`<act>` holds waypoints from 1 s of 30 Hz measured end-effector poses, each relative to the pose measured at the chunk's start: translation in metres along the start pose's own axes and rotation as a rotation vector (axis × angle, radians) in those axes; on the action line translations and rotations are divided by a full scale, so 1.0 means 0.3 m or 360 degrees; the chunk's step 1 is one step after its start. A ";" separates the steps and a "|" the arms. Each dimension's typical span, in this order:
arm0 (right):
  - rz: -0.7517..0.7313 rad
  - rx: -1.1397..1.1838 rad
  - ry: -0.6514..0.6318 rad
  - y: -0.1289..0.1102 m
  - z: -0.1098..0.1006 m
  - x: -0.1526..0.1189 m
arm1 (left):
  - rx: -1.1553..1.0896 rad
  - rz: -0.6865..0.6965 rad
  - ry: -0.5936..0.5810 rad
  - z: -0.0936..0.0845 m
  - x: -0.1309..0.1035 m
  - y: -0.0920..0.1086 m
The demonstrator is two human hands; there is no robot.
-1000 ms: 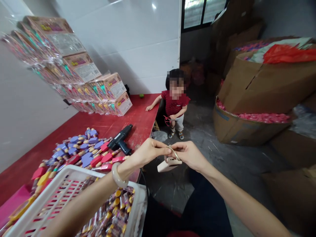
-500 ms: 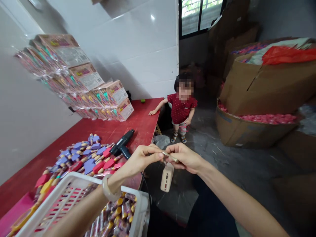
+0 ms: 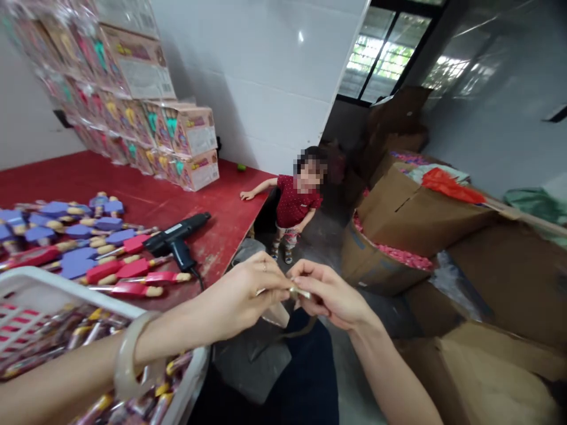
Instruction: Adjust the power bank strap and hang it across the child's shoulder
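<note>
My left hand (image 3: 241, 298) and my right hand (image 3: 328, 295) meet in front of me, just off the edge of the red table (image 3: 146, 198). Both pinch a small metal loop (image 3: 297, 291) between their fingertips. A beige tag-like piece (image 3: 277, 314) hangs under the loop, half hidden behind my left fingers. A pale bangle (image 3: 126, 360) sits on my left wrist. My left forearm crosses over a white plastic basket (image 3: 26, 286) filled with small wrapped tubes (image 3: 146, 404).
Purple and red toy pieces (image 3: 93, 248) lie in a heap on the table beside a black glue gun (image 3: 177, 239). Wrapped boxes (image 3: 177, 133) are stacked by the wall. A child (image 3: 295, 203) stands at the table's far corner. Cardboard bins (image 3: 398, 236) of pink items crowd the right.
My view has swung to the right and tilted. My hands stay together on the loop, and the beige piece has slipped partly behind my left fingers. The child has stayed by the table's corner.
</note>
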State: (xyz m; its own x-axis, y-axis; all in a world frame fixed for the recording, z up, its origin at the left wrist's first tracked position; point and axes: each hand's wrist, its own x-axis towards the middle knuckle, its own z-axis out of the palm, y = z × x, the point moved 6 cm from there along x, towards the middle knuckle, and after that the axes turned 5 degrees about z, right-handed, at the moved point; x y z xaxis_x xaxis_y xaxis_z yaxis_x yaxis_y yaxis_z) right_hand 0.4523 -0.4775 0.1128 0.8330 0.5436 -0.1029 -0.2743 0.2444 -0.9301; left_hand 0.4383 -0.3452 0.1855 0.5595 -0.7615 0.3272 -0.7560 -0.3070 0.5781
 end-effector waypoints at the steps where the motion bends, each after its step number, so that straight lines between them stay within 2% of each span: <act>1: -0.0024 0.0015 -0.0013 0.002 0.005 0.000 | -0.0203 -0.0137 0.0005 -0.014 0.001 -0.015; 3: -0.0024 -0.0003 -0.0045 0.014 0.009 -0.004 | -0.0572 -0.0406 0.0072 -0.048 0.004 -0.047; 7: -0.0053 -0.0414 -0.0095 0.010 -0.003 -0.046 | -0.0973 -0.0747 0.0425 -0.098 0.004 -0.109; 9: -0.0129 -0.0607 -0.0084 -0.028 -0.005 -0.068 | -0.1102 -0.0902 0.0431 -0.064 -0.003 -0.151; 12: -0.0242 -0.0760 -0.0073 -0.100 0.018 -0.052 | -0.1137 -0.1088 0.0266 0.023 -0.018 -0.217; 15: -0.0238 -0.0755 -0.0141 -0.137 0.061 0.023 | -0.0869 -0.1046 -0.0014 0.077 -0.020 -0.242; 18: -0.0300 -0.0667 -0.0135 -0.166 0.082 0.090 | -0.0629 -0.0822 -0.0320 0.097 -0.014 -0.208; 20: -0.0325 -0.0571 -0.0115 -0.187 0.083 0.103 | -0.0515 -0.0666 -0.0441 0.098 -0.009 -0.172; 22: -0.0327 -0.0406 -0.0108 -0.209 0.074 0.092 | -0.0434 -0.0599 -0.0443 0.092 -0.001 -0.150; 25: -0.0342 -0.0260 -0.0051 -0.218 0.039 0.056 | -0.0490 -0.0683 -0.0313 0.077 0.015 -0.155; 27: -0.0213 -0.0328 -0.0019 -0.167 0.011 0.044 | -0.0619 -0.0731 -0.0197 0.056 0.027 -0.164; 30: 0.0058 -0.0496 -0.0040 -0.035 -0.016 0.058 | -0.0777 -0.0750 -0.0145 0.018 0.036 -0.162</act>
State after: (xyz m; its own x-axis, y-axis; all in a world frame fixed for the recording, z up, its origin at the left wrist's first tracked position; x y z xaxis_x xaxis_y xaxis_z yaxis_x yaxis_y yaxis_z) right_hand 0.4719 -0.4745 0.1191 0.8121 0.5682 -0.1330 -0.1401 -0.0315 -0.9896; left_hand 0.4792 -0.3416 0.1568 0.7441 -0.6614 -0.0941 -0.1868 -0.3413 0.9212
